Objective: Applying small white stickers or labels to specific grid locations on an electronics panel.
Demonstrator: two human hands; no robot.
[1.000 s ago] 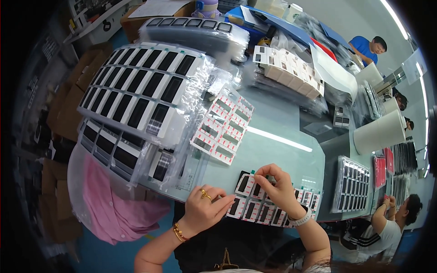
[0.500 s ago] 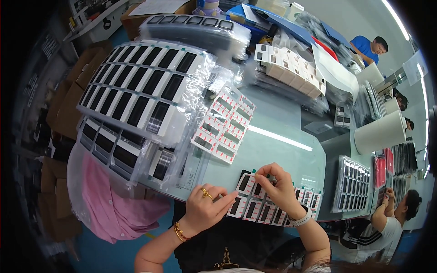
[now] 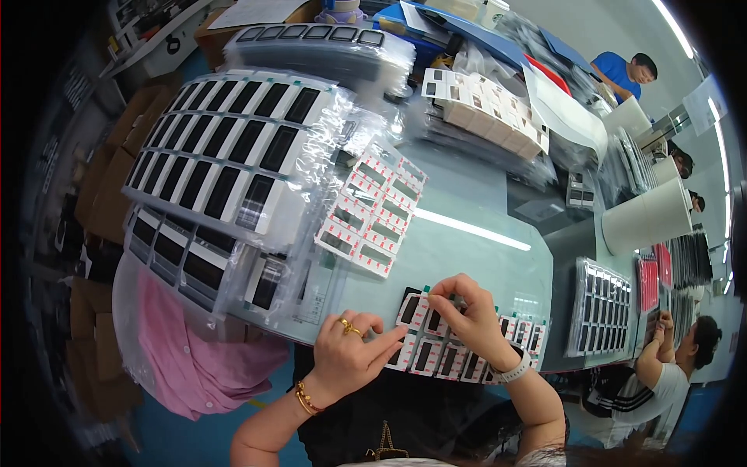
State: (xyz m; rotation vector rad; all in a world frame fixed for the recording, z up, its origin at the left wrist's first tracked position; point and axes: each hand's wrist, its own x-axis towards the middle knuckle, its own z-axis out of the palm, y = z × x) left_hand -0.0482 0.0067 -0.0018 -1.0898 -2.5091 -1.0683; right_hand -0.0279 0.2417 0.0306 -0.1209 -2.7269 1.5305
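Note:
A row of small panels (image 3: 426, 356) with dark windows and white, red-printed frames lies along the near table edge. My right hand (image 3: 476, 323) is over it, thumb and forefinger pinched at the upper right corner of a white adhesive frame (image 3: 412, 310). A black corner shows behind that frame. At the row's left end is my left hand (image 3: 350, 352), its index finger stretched to the panel edge and other fingers partly curled and apart. A sheet of similar red-printed frames (image 3: 374, 208) lies farther up the table, left of centre.
Plastic-wrapped trays of dark-windowed panels (image 3: 222, 148) are stacked at left. A stack of white cards (image 3: 490, 113) stands at the back. White rolls (image 3: 646, 220) and another panel tray (image 3: 601, 307) are at right. Pink cloth (image 3: 198, 342) hangs below the left edge. Co-workers sit at right.
The view has shifted slightly, so the table things sit a little farther left in the picture. My right hand keeps its pinch, and my left hand stays at the panel edge.

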